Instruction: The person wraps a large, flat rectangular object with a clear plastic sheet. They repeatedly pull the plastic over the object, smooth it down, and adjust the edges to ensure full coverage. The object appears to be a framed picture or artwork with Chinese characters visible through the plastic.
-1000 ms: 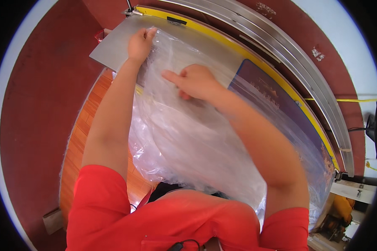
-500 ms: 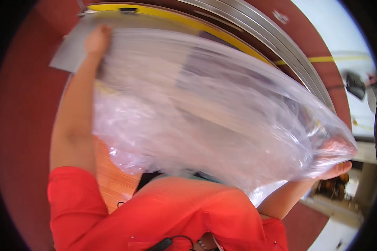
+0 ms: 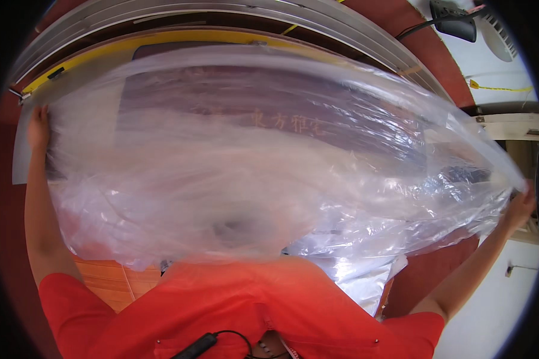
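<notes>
While spread wide between both hands, stretches across nearly the whole view: a large clear plastic sheet (image 3: 269,173), crinkled and billowing. Left hand (image 3: 39,127) closed on the sheet's far left edge, arm extended up along that side. Right hand (image 3: 521,206) gripping the sheet's right corner, arm reaching out well apart from the left. Beneath the sheet, seen blurred through it, a dark maroon panel (image 3: 233,96) with a yellow border strip (image 3: 179,39) above it. Above the sheet, curved metal rails (image 3: 161,13). Just left of the sheet, behind the left hand, a grey board (image 3: 19,161). Below the sheet, an orange wooden desk (image 3: 111,278) and a red shirt (image 3: 245,311) with a black cable (image 3: 221,338) on it. Up right of the sheet, a white fan (image 3: 497,33).
</notes>
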Motion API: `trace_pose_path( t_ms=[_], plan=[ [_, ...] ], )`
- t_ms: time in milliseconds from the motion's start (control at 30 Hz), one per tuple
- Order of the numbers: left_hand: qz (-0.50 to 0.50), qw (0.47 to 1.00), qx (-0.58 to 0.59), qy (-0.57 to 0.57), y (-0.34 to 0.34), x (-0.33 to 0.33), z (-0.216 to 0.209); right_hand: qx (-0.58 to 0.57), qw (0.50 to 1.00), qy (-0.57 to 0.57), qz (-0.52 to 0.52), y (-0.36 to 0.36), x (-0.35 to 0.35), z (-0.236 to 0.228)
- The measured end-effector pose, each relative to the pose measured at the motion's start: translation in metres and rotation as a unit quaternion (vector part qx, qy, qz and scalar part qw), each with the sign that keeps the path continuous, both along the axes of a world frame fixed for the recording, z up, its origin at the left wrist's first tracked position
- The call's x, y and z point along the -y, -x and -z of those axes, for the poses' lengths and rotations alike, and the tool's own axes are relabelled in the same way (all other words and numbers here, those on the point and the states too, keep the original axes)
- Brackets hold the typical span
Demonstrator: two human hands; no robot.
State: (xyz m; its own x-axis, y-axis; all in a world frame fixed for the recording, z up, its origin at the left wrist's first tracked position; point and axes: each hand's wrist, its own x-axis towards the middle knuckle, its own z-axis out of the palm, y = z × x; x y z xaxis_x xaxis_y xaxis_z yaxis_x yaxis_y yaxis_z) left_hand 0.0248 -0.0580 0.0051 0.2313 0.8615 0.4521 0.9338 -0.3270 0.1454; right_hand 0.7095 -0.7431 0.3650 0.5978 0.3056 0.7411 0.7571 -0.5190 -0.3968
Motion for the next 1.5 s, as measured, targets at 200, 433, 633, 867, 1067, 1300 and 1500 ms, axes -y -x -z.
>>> trace_pose_path(
  t_ms=[200, 433, 633, 867, 1067, 1300, 1500],
  plan=[
    [0.026, 0.999, 0.011, 0.028, 0.047, -0.021, 0.009, 0.153, 0.876, 0.442, -0.121, 0.090, -0.128, 0.228],
    [0.009, 0.996, 0.051, 0.069, 0.031, 0.000, 0.001, -0.088, 0.901, 0.422, -0.044, 0.038, -0.115, 0.285],
    [0.000, 0.969, 0.171, 0.178, 0.072, -0.003, -0.026, 0.015, 0.875, 0.424, -0.234, 0.143, -0.242, 0.287],
    [0.199, 0.758, 0.518, 0.342, 0.157, 0.036, -0.105, -0.044, 0.965, 0.218, -0.138, 0.101, -0.278, 0.300],
    [0.083, 0.754, 0.546, 0.354, 0.079, 0.083, -0.131, 0.043, 0.963, 0.195, -0.180, 0.104, -0.280, 0.295],
    [-0.012, 0.921, 0.365, 0.132, 0.032, -0.018, -0.036, -0.113, 0.962, 0.171, -0.180, 0.100, -0.257, 0.303],
    [0.023, 0.919, 0.382, 0.095, -0.067, -0.086, -0.011, -0.196, 0.976, 0.076, -0.051, 0.003, -0.301, 0.291]
  ],
)
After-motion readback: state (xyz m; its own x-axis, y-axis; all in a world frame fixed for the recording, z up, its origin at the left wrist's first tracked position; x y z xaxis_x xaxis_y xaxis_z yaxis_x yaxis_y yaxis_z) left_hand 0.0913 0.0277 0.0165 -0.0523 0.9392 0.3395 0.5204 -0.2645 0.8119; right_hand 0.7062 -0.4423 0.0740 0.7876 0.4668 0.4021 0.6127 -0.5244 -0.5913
